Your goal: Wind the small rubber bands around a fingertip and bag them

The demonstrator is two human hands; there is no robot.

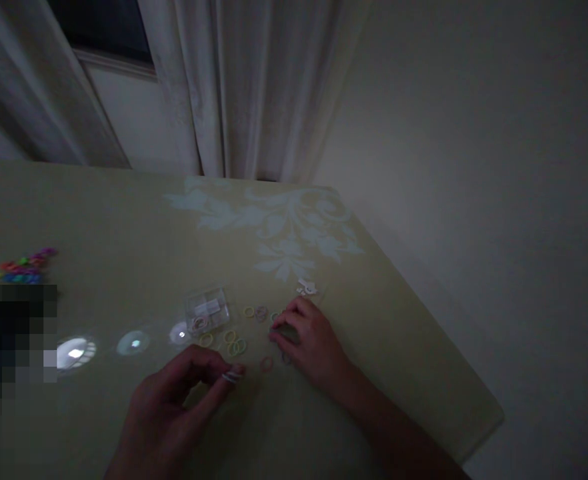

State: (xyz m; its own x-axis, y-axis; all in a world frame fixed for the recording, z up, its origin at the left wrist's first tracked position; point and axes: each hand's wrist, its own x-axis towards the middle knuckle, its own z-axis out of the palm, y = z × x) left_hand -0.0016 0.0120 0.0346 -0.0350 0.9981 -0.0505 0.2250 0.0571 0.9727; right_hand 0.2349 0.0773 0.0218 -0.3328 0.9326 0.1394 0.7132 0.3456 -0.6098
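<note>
A small white band (pixel 233 377) sits pinched at the fingertips of my left hand (pixel 174 407), thumb and forefinger closed on it just above the tabletop. My right hand (pixel 310 343) lies palm-down on the table (pixel 124 220) a little beyond and to the right of the left, its fingers curled over something dark and greenish; in this dim light I cannot tell whether it actually grips anything.

Between my two hands and just ahead of them lie loose small rubber bands (pixel 234 343), yellow, green and reddish, scattered flat on the surface; one reddish ring (pixel 267 363) rests right between my hands, close to the right wrist. Just beyond the left fingertips stands a small clear plastic packet (pixel 207 311) with a white label, a pinkish band against its near edge. A small white object (pixel 307 288) lies just past the fingertips of my right hand; what it is cannot be made out.

Far off to my left, well apart from both hands, a string of brightly coloured bands (pixel 24 267) lies on the table. Light spots (pixel 77 352) shine on the surface to the left of my left hand. Pale curtains (pixel 234 87) hang behind the table's far edge.
</note>
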